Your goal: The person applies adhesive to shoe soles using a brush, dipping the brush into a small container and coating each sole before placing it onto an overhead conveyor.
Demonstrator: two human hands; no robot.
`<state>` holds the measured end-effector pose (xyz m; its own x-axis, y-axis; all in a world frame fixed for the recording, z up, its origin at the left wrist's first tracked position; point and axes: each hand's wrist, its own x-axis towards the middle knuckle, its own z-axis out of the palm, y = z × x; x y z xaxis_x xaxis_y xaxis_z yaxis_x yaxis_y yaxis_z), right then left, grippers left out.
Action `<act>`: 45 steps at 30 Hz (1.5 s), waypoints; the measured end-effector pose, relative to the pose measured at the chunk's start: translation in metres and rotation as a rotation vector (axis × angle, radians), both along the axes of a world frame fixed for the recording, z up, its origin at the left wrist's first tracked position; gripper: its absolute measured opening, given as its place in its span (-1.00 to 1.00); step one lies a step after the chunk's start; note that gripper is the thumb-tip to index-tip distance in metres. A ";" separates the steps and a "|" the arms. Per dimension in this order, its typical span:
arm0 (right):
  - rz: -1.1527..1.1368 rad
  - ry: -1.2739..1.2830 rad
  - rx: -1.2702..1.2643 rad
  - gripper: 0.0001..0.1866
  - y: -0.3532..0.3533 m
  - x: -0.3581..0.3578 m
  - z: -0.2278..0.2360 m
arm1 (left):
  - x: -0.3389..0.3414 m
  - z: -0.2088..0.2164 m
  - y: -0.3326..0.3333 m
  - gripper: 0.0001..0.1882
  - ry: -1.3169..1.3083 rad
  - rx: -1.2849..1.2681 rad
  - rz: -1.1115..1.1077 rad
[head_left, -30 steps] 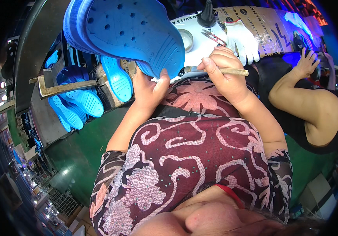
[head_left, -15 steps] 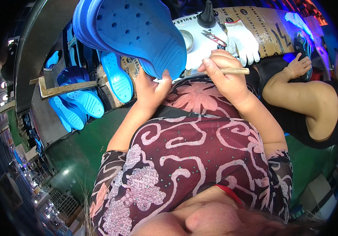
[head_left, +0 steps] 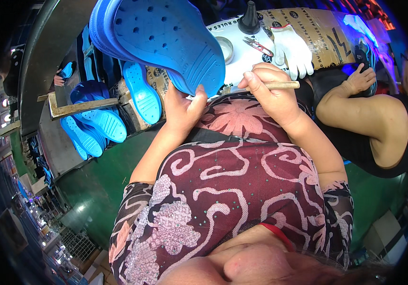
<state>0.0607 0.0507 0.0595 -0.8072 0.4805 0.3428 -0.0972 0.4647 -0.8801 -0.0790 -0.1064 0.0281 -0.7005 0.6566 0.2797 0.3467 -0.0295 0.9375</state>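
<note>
I see the left hand (head_left: 181, 108) gripping a blue holed shoe piece (head_left: 166, 40) by one end, the right hand (head_left: 274, 92) holding a wooden-handled brush (head_left: 285, 85) near it

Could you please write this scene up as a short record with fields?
Left hand: grips a blue shoe piece with round holes, by its near end
Right hand: holds a wooden-handled brush; tip contact unclear
White surface: round dish, black conical bottle, snips, white glove
Left side: stacked blue soles, a single blue sole
Right side: another person's hand
</note>
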 end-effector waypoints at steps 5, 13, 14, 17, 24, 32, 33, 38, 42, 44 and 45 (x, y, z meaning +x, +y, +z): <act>-0.005 0.058 0.016 -0.70 0.000 -0.001 -0.004 | 0.001 -0.001 0.002 -0.61 -0.009 0.022 -0.002; -0.004 0.009 -0.059 -0.73 0.002 0.002 0.000 | 0.000 -0.002 0.002 -0.60 0.064 -0.004 0.006; -0.004 0.010 -0.060 -0.73 0.001 0.002 0.000 | 0.000 -0.001 0.002 -0.60 0.054 -0.013 0.010; -0.007 0.016 -0.079 -0.72 0.001 0.002 0.001 | 0.000 -0.001 0.002 -0.60 0.050 -0.026 0.014; 0.006 -0.008 -0.079 -0.71 0.003 0.003 0.000 | 0.001 -0.001 0.001 -0.61 0.007 -0.029 0.006; -0.007 0.006 -0.092 -0.71 0.002 0.004 -0.001 | 0.000 -0.003 0.002 -0.61 0.068 -0.019 0.002; -0.009 0.006 -0.088 -0.71 0.003 0.005 0.001 | -0.001 -0.004 0.002 -0.61 0.073 -0.026 0.000; -0.028 0.034 -0.090 -0.71 0.004 0.006 0.008 | 0.000 -0.002 0.001 -0.59 -0.002 -0.016 0.002; -0.014 0.067 -0.067 -0.68 0.006 0.007 0.007 | -0.002 -0.004 0.000 -0.57 -0.017 0.012 -0.001; -0.020 0.069 -0.075 -0.68 0.006 0.008 0.007 | -0.004 -0.004 -0.001 -0.57 -0.022 0.002 -0.008; -0.013 0.062 -0.075 -0.68 0.005 0.008 0.007 | -0.004 -0.004 -0.001 -0.56 -0.027 -0.009 -0.017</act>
